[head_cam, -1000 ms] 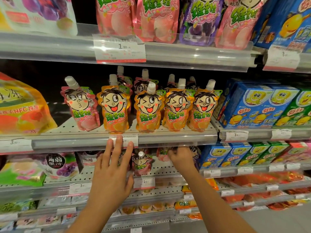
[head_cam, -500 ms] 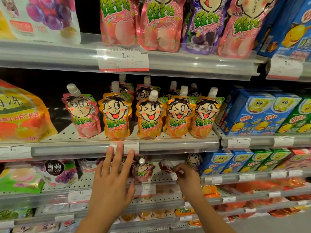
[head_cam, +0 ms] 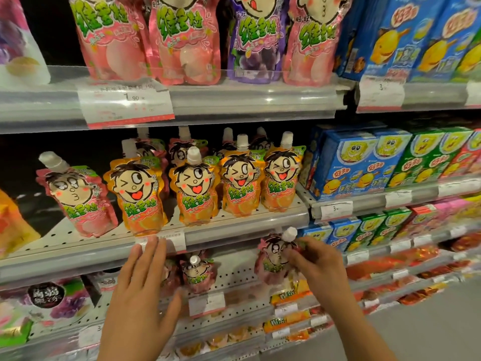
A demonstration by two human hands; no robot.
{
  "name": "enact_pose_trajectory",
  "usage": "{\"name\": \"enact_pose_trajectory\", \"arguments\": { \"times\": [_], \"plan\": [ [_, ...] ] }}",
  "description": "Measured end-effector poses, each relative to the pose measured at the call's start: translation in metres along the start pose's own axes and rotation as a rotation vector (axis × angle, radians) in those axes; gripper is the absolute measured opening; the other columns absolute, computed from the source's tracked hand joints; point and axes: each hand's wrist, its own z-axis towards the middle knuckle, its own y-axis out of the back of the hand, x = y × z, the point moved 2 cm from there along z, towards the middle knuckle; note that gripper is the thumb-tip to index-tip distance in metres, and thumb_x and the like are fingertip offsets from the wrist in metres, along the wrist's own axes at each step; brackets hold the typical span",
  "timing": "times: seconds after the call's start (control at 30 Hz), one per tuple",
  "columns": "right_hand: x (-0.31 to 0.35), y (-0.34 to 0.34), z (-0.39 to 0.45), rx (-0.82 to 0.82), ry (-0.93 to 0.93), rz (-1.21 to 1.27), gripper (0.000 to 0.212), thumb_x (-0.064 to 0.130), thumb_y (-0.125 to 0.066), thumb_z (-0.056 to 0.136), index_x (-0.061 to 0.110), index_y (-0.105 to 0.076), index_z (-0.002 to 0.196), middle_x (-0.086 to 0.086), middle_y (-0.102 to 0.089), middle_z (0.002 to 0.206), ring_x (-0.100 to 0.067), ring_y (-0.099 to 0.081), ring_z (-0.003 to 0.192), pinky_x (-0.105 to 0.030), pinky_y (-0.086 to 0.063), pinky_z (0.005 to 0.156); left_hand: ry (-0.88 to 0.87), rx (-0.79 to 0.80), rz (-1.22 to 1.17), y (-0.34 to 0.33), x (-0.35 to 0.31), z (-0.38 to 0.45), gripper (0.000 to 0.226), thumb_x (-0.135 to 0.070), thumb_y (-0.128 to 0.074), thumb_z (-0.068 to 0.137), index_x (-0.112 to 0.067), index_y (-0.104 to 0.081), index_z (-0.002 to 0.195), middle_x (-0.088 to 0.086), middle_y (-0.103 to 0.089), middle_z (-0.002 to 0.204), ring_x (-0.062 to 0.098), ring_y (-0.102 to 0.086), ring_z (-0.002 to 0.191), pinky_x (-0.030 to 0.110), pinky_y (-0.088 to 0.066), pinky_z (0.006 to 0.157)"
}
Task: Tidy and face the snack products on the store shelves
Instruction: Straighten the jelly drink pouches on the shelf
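My right hand (head_cam: 316, 267) grips a small pink jelly pouch (head_cam: 272, 259) with a white cap, held in front of the lower shelf. My left hand (head_cam: 141, 295) is spread flat, fingertips touching the price rail (head_cam: 234, 230) of the middle shelf. Behind it another small pink pouch (head_cam: 197, 273) stands on the lower shelf. On the middle shelf stand a pink pouch (head_cam: 78, 196) at the left, tilted, and several orange pouches (head_cam: 195, 188) in a row facing forward, with more pouches behind them.
Larger pink and purple pouches (head_cam: 182, 40) fill the top shelf. Blue and green boxes (head_cam: 364, 162) sit on the shelves to the right. A grape bag (head_cam: 52, 300) lies lower left. Price tags (head_cam: 125, 102) hang on the rails. Grey floor shows at lower right.
My right hand has pulled a pink pouch out from the lower shelf and lifted it forward. The view has moved closer to the shelves. My left hand has stayed at the rail.
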Motion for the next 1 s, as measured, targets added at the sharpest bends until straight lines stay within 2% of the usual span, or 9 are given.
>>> {"name": "enact_pose_trajectory", "arguments": {
  "times": [0.07, 0.13, 0.23, 0.33, 0.43, 0.6, 0.73, 0.9, 1.0],
  "plan": [
    [0.022, 0.011, 0.002, -0.063, 0.022, 0.032, 0.046, 0.068, -0.070, 0.077, 0.022, -0.070, 0.077, -0.005, -0.069, 0.066, -0.026, -0.066, 0.060, -0.050, -0.054, 0.059, -0.006, -0.039, -0.072, 0.016, -0.012, 0.014, 0.077, -0.066, -0.028, 0.099, -0.013, -0.049, 0.150, 0.003, -0.044, 0.157, 0.032, -0.041, 0.140, 0.041, -0.030, 0.118],
    [0.040, 0.020, 0.005, -0.113, 0.041, 0.068, 0.034, 0.053, -0.072, 0.083, 0.020, -0.071, 0.077, -0.007, -0.068, 0.066, -0.027, -0.066, 0.063, -0.052, -0.055, 0.061, -0.030, -0.095, -0.141, 0.038, -0.031, 0.035, 0.062, -0.058, -0.042, 0.095, -0.018, -0.064, 0.136, -0.007, -0.053, 0.146, 0.020, -0.047, 0.130, 0.044, -0.044, 0.103],
    [0.057, 0.030, 0.010, -0.151, 0.055, 0.147, 0.016, 0.028, -0.076, 0.084, 0.017, -0.071, 0.074, -0.013, -0.065, 0.065, -0.035, -0.063, 0.063, -0.054, -0.053, 0.062, -0.132, -0.184, -0.253, 0.072, -0.064, 0.064, 0.045, -0.047, -0.052, 0.090, -0.027, -0.068, 0.127, -0.019, -0.056, 0.138, 0.001, -0.046, 0.126, 0.024, -0.038, 0.104],
    [0.073, 0.037, 0.012, -0.159, 0.098, 0.212, 0.013, 0.028, -0.078, 0.082, 0.018, -0.073, 0.074, -0.012, -0.065, 0.063, -0.026, -0.062, 0.059, -0.039, -0.053, 0.057, -0.243, -0.249, -0.324, 0.102, -0.089, 0.100, 0.041, -0.042, -0.054, 0.091, -0.027, -0.068, 0.128, -0.018, -0.058, 0.139, 0.003, -0.050, 0.129, 0.016, -0.031, 0.113],
    [0.083, 0.041, 0.013, -0.175, 0.095, 0.289, 0.040, 0.059, -0.085, 0.069, 0.022, -0.076, 0.079, -0.013, -0.066, 0.066, -0.025, -0.065, 0.061, -0.042, -0.056, 0.061, -0.397, -0.346, -0.297, 0.135, -0.108, 0.143, 0.047, -0.037, -0.053, 0.089, -0.042, -0.059, 0.135, -0.027, -0.053, 0.142, 0.000, -0.048, 0.131, 0.033, -0.042, 0.112],
    [0.094, 0.051, 0.021, -0.225, 0.079, 0.308, 0.076, 0.084, -0.080, 0.044, 0.017, -0.075, 0.079, -0.021, -0.066, 0.068, -0.027, -0.064, 0.060, -0.052, -0.056, 0.064, -0.443, -0.554, -0.330, 0.191, -0.154, 0.195, 0.040, -0.023, -0.057, 0.094, -0.014, -0.064, 0.132, -0.004, -0.065, 0.128, 0.013, -0.058, 0.119, 0.016, -0.038, 0.104],
    [0.128, 0.075, 0.039, -0.293, 0.177, 0.310, 0.040, 0.053, -0.085, 0.072, 0.016, -0.072, 0.076, -0.017, -0.067, 0.067, -0.034, -0.064, 0.064, -0.057, -0.056, 0.069, -0.419, -0.555, -0.205, 0.212, -0.177, 0.252, 0.045, -0.014, -0.063, 0.093, -0.015, -0.059, 0.138, 0.001, -0.065, 0.133, 0.018, -0.057, 0.122, 0.024, -0.038, 0.105],
    [0.195, 0.110, 0.093, -0.334, 0.397, 0.382, 0.020, 0.031, -0.078, 0.082, 0.012, -0.075, 0.088, -0.008, -0.072, 0.073, -0.014, -0.062, 0.066, -0.037, -0.051, 0.064, -0.324, -0.409, -0.035, 0.227, -0.195, 0.304, 0.060, -0.016, -0.061, 0.097, -0.010, -0.040, 0.153, 0.011, -0.046, 0.155, 0.027, -0.041, 0.143, 0.037, -0.031, 0.118],
    [0.212, 0.105, 0.128, -0.239, 0.420, 0.383, 0.019, 0.027, -0.079, 0.085, 0.009, -0.072, 0.085, -0.014, -0.072, 0.079, -0.015, -0.066, 0.072, -0.036, -0.053, 0.066, -0.266, -0.359, 0.135, 0.233, -0.204, 0.323, 0.051, -0.014, -0.058, 0.097, -0.006, -0.047, 0.145, 0.017, -0.062, 0.131, 0.034, -0.051, 0.125, 0.041, -0.043, 0.095]
  ]
}}
